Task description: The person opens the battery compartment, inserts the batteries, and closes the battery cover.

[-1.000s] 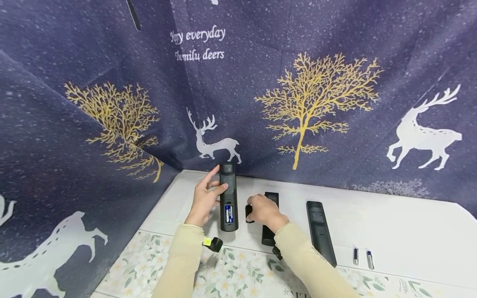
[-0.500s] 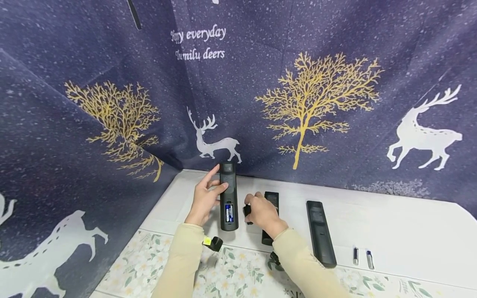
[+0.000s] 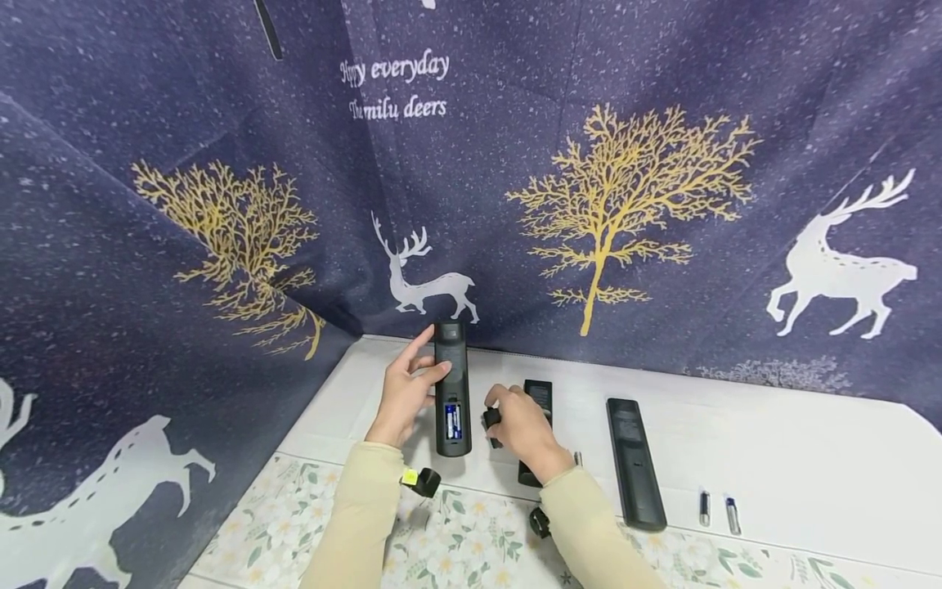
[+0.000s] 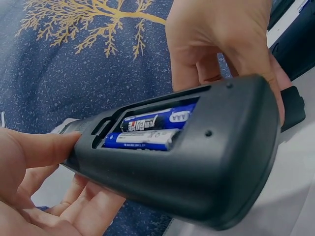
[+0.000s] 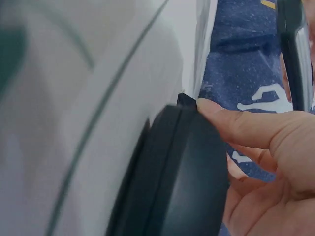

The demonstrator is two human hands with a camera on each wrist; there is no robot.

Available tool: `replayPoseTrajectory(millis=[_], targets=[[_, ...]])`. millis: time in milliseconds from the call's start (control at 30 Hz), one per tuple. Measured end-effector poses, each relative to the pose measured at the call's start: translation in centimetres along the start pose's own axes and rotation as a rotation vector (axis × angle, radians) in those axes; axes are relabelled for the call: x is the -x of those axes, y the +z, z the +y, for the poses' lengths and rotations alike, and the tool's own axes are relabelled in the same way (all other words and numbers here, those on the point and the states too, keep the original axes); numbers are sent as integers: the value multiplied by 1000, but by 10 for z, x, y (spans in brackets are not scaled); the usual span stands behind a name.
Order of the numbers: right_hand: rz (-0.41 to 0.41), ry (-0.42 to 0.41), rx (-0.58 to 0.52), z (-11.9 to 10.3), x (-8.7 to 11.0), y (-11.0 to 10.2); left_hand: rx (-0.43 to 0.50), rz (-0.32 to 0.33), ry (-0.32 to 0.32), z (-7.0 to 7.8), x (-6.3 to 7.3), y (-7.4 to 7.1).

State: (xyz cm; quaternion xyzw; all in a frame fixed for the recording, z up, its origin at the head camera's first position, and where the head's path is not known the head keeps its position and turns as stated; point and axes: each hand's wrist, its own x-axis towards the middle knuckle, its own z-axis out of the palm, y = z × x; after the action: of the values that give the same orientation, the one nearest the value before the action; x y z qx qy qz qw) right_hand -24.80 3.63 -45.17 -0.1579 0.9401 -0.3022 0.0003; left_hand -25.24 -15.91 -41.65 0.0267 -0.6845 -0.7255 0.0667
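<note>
In the head view, my left hand (image 3: 401, 401) grips a black remote control (image 3: 458, 384), its back facing me and its battery bay uncovered. Two blue batteries (image 4: 152, 122) lie side by side in that bay, plain in the left wrist view. My right hand (image 3: 524, 425) pinches a small black battery cover (image 3: 491, 420) just right of the remote. The left wrist view has this cover (image 4: 294, 107) jutting out behind the remote's lower end. Only its tip shows past a lying remote (image 5: 192, 167) in the right wrist view.
Partly under my right hand lies a second remote (image 3: 539, 396), with a silver battery end (image 3: 578, 458) beside it. Farther right are a third remote (image 3: 634, 466) and two loose batteries (image 3: 704, 507). A dark deer-print curtain (image 3: 486, 204) rises behind the white table.
The battery cover has tipped slightly in my right fingers. My right forearm has shifted a little left, uncovering a battery end beside the middle remote. My left hand stays put.
</note>
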Motion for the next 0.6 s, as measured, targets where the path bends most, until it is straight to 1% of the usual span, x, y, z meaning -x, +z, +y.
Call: replayPoseTrajectory(millis=[167,267,367,500,600], targets=[[13,42,-114,3,4,-3,2,1,3,-1,0,1],[13,56,-165,3,7,-7,7,-4,-1,-1,0,1],[2,57,-209,4,9,-9,10,-6,1,-1,0,1],[-10,49,-301,5,9,-13,5,-7,4,-1,0,2],[-2,38,-373,6,9,-16,-4,-5,0,0,1,2]])
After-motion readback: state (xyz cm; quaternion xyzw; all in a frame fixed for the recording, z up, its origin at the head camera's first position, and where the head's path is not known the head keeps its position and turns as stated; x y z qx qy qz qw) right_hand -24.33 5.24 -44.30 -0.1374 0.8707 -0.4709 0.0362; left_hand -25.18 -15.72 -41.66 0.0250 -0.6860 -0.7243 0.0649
